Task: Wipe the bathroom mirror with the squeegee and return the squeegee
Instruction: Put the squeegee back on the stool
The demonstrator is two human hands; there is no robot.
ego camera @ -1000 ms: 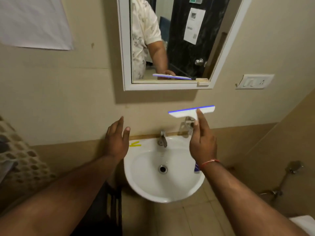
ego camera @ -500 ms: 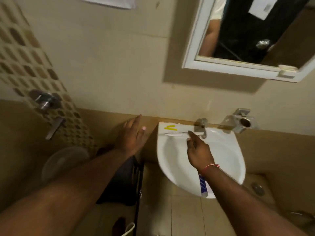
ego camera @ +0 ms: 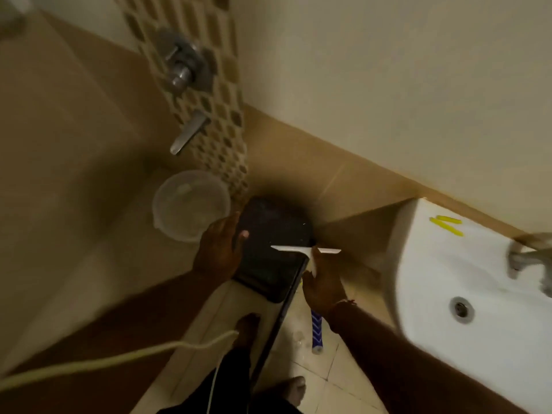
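The squeegee (ego camera: pixel 304 249) has a white blade and a blue-and-white handle whose end shows below my wrist. My right hand (ego camera: pixel 324 279) is closed around its handle, and the blade is level above the right edge of a black bin (ego camera: pixel 268 234) on the floor in the corner. To the left of the blade, my left hand (ego camera: pixel 219 252) hovers with fingers apart over the bin's left rim, holding nothing. The mirror is out of view.
A white sink (ego camera: pixel 433 264) with a tap and a yellow mark fills the right side. A clear plastic tub (ego camera: pixel 191 204) stands left of the bin. Metal shower fittings (ego camera: pixel 186 70) stick out of the mosaic tile strip above. A pale cord (ego camera: pixel 119 357) crosses the lower left. My feet stand on the floor tiles.
My view has swung left and down, away from the mirror and sink. My right hand has carried the squeegee from the sink's rim to over the black bin. My left hand has moved along.
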